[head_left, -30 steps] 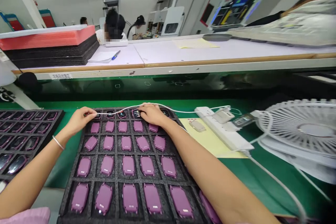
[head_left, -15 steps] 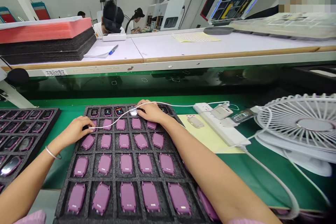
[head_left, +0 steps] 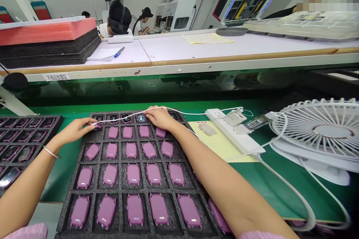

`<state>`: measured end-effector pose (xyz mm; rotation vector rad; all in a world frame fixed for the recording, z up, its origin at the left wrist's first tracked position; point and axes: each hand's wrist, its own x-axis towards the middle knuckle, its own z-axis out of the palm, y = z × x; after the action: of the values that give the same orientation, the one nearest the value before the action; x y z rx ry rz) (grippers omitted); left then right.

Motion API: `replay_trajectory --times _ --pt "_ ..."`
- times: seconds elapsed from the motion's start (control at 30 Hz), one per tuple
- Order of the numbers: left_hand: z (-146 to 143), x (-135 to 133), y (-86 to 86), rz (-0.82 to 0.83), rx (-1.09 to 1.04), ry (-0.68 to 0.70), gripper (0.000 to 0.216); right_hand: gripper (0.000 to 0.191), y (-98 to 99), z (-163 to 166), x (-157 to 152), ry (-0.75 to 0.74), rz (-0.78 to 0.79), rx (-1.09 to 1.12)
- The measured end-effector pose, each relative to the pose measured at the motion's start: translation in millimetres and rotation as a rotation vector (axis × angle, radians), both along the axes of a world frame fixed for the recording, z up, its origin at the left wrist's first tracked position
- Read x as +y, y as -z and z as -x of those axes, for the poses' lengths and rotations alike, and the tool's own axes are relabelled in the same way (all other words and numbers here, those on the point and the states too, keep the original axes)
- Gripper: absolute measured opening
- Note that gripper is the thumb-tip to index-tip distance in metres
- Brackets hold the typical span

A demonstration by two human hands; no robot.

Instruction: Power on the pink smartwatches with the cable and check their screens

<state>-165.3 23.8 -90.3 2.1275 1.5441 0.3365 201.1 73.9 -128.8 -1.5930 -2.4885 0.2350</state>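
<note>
My left hand (head_left: 75, 131) is closed in a pinch at the left edge of the black foam tray (head_left: 120, 194). Between its fingertips is a purple watch body (head_left: 97, 127), tilted up, with one end of a white cable (head_left: 123, 118) against it. My right hand (head_left: 160, 118) rests over the tray's back row, its fingers closed on the cable. Beside those fingertips lies a watch with a lit screen (head_left: 141, 118). Other back-row watches also face up, while the purple watches (head_left: 133, 174) in the nearer rows lie back side up, one per compartment.
At left is another tray of watches (head_left: 26, 138). To the right are a white power strip (head_left: 238, 134) with chargers, a yellow sheet (head_left: 221, 145) and a white fan (head_left: 322, 134). A shelf (head_left: 168, 58) crosses behind, bearing stacked foam (head_left: 50, 44). Co-workers sit beyond it.
My left hand has moved slightly left and up, tilting the watch up from its compartment. The fourth back-row screen has gone from bright to dark with a small pattern. My right hand stays nearly in place.
</note>
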Motion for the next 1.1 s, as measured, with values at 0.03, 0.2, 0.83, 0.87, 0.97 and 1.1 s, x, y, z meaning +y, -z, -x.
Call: replay_trajectory --times 0.03,0.2,0.83,0.87,0.97,1.1 --pt "3 2 0.5 0.034 -0.039 -0.007 0.066 0.039 0.2 0 0 0.002 -0.009 0.001" --pt "4 7 4.7 0.186 -0.111 0.013 0.062 0.034 0.3 4 0 0.037 -0.066 0.001" --pt "-4 12 3.2 0.253 -0.060 0.049 0.060 0.032 4.6 9 1 0.029 -0.058 -0.111" --pt "-5 12 3.1 0.255 -0.059 0.047 0.059 0.033 4.5 10 1 0.021 -0.051 -0.126" --pt "-6 13 2.5 0.253 -0.050 0.045 0.057 0.033 3.1 10 0 0.012 -0.047 -0.159" --pt "-5 15 -0.5 0.191 -0.019 0.002 0.047 0.034 -0.2 10 -3 0.034 -0.054 -0.171"
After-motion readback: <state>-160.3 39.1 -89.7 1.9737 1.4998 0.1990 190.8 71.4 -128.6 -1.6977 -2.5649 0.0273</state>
